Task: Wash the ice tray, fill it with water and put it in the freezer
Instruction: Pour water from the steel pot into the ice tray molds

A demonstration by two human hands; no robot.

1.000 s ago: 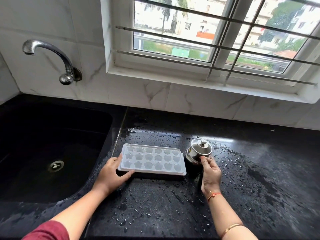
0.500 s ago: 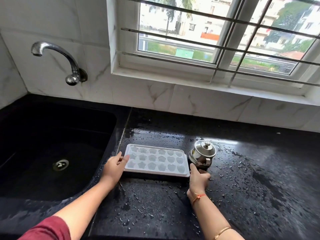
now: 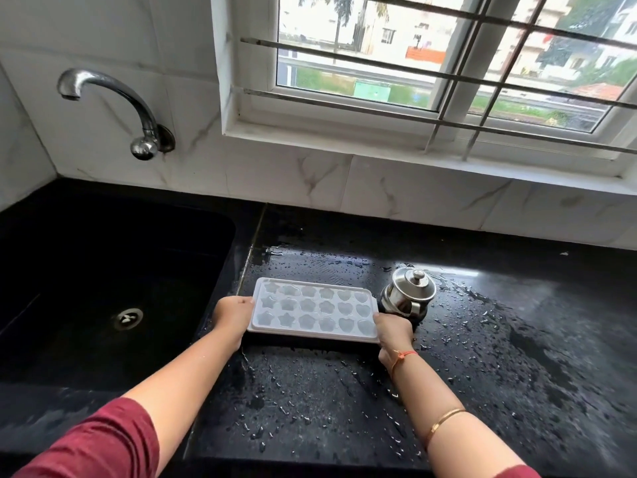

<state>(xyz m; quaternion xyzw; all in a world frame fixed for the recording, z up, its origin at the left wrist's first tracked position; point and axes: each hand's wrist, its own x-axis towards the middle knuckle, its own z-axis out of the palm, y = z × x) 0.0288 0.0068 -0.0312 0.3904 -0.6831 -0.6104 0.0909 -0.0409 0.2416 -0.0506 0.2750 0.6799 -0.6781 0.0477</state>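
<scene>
Sleeve (image 3: 96, 439) of maroon cloth lies nearest, on the left arm; a gold bangle (image 3: 444, 420) and an orange thread (image 3: 401, 357) ring the right. The left hand (image 3: 231, 313) and right hand (image 3: 393, 331) each grip a short end of the white ice tray (image 3: 312, 310), fingers curled round its rim. The tray is level over the wet black countertop (image 3: 482, 357), just right of the sink (image 3: 103, 270); whether it touches the stone is unclear. A lidded steel pot (image 3: 408, 294) stands just behind its right corner. Beyond are a chrome tap (image 3: 113, 98), marbled tiles (image 3: 275, 174) and a barred window (image 3: 362, 63).

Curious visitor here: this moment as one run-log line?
ice tray | left hand grips left end | right hand grips right end
</scene>
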